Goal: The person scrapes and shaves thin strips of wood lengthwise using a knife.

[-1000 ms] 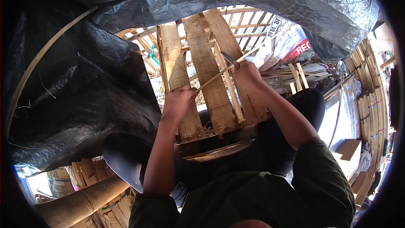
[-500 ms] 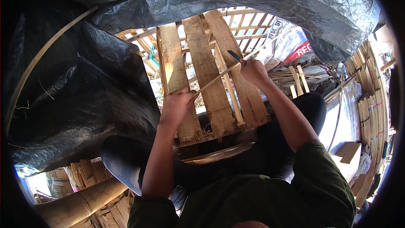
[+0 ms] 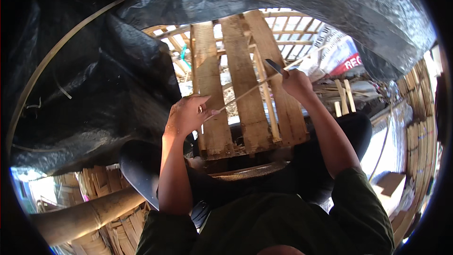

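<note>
A thin pale bamboo strip [image 3: 250, 90] slants across a slatted wooden bench [image 3: 248, 130] in front of my lap. My left hand [image 3: 185, 115] is at the strip's lower left end, beyond the bench's left board. Its thumb lies against the strip in a loose hold, with the index finger stretched out above. My right hand [image 3: 296, 85], over the right board, is closed around a knife. The dark knife blade [image 3: 273, 65] points up and left from that fist. The strip passes by the knife at the right hand and extends beyond it toward the upper right.
Black plastic sheeting [image 3: 71, 99] hangs on the left and overhead. A thick bamboo pole [image 3: 89, 215] lies at lower left. Short split pieces [image 3: 349, 95] stand right of my right hand, near a printed sack [image 3: 332, 54]. Bundled strips [image 3: 417, 151] line the far right.
My left hand has shifted left and loosened, its index finger now lifted from the strip. My right hand still grips the knife in nearly the same place. The whole view has swung slightly.
</note>
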Demonstrator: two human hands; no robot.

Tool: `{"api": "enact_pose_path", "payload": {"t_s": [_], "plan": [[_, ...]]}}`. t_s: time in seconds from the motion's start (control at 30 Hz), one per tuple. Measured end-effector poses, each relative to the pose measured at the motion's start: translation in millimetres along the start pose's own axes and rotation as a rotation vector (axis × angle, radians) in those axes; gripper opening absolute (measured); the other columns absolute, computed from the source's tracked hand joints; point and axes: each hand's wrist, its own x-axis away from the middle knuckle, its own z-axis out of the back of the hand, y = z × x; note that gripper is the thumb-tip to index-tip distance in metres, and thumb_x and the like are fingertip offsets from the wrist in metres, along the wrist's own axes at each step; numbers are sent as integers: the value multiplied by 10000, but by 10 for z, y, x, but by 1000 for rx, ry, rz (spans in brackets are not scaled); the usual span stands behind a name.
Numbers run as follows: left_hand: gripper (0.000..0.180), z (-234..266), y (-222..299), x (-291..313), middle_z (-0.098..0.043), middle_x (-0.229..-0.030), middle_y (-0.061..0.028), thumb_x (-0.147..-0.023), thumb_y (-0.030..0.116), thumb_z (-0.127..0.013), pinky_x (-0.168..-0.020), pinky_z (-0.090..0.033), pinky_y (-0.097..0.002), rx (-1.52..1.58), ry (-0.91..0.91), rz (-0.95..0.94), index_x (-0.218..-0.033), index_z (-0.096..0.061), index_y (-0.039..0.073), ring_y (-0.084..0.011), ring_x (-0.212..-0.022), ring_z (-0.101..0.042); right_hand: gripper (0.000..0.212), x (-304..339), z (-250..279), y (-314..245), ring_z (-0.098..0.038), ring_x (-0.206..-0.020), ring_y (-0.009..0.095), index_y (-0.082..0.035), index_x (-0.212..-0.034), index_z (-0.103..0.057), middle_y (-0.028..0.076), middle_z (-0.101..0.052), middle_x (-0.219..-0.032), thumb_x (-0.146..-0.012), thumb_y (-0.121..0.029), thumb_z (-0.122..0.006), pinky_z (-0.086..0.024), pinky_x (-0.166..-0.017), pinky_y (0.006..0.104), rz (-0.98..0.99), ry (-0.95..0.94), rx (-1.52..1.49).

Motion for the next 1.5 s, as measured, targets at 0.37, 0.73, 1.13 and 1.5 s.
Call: {"api": "enact_pose_path", "payload": {"t_s": [0.37,0.73,1.13,1.5], "plan": [[225,-434,-247,-286,-673,-1086,-185,-944,106,-565,-791,-529,-340,304,171,33,-1144,-640,35,-326,-923,-673,467,-3,47,-38,-654,-885,447,36,-929,-683,278,-674,-899,-955,-375,-463,-525,-805,508,51,12,-33],[327,-301,-169,-152,-708,-936,-131,-923,265,-668,-710,-524,-277,375,43,-140,-1116,-673,0,-129,-819,-662,485,-37,31,-10,-652,-825,446,31,-864,-679,276,-665,-822,-971,-381,-448,-517,-759,517,26,39,-67],[144,-520,44,-11,-587,-762,-106,-841,176,-711,-637,-468,-375,153,151,-189,-934,-727,67,-286,-722,-607,495,-43,27,-9,-660,-877,420,10,-889,-696,252,-680,-871,-979,-398,-430,-520,-797,497,-3,-16,-64],[134,-588,78,-100,-596,-782,-136,-865,120,-680,-639,-469,-368,206,131,-236,-960,-711,30,-307,-721,-612,479,-27,252,5,-650,-892,436,53,-866,-673,296,-660,-897,-965,-355,-442,-510,-804,499,12,-24,-139]]}}
